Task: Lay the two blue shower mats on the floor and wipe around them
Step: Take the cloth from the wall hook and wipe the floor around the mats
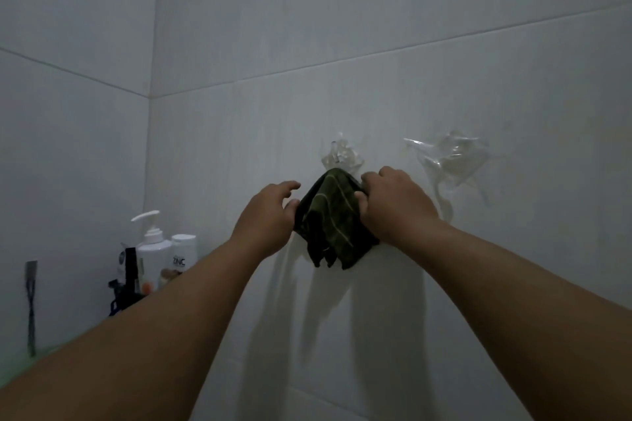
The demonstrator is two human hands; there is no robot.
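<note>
The blue shower mats are nowhere in view, so whether they lie on the floor cannot be told; the floor itself is out of frame. What shows is a dark green cloth (333, 219) with thin pale stripes, hanging against the tiled wall (376, 44) from a clear plastic hook (340, 155). My judgement is that this is either fetching the cloth for wiping or hanging it back after, and the view does not settle which.

The right hand (393, 202) grips the cloth's upper right edge just below the hook, fingers curled over the top and thumb pressed into the fabric. The left hand (270, 215) has its fingers spread and loosely bent at the cloth's left edge; the thumb seems to touch the fabric, but nothing is clasped.

Further right on the wall is a second clear hook (451, 161), bare. In the left corner stand a white pump bottle (154, 249), a white bottle marked ZINC (183, 256) and a dark tube (130, 270), their support hidden behind the left forearm. A metal bracket (31, 304) is fixed to the left wall.
</note>
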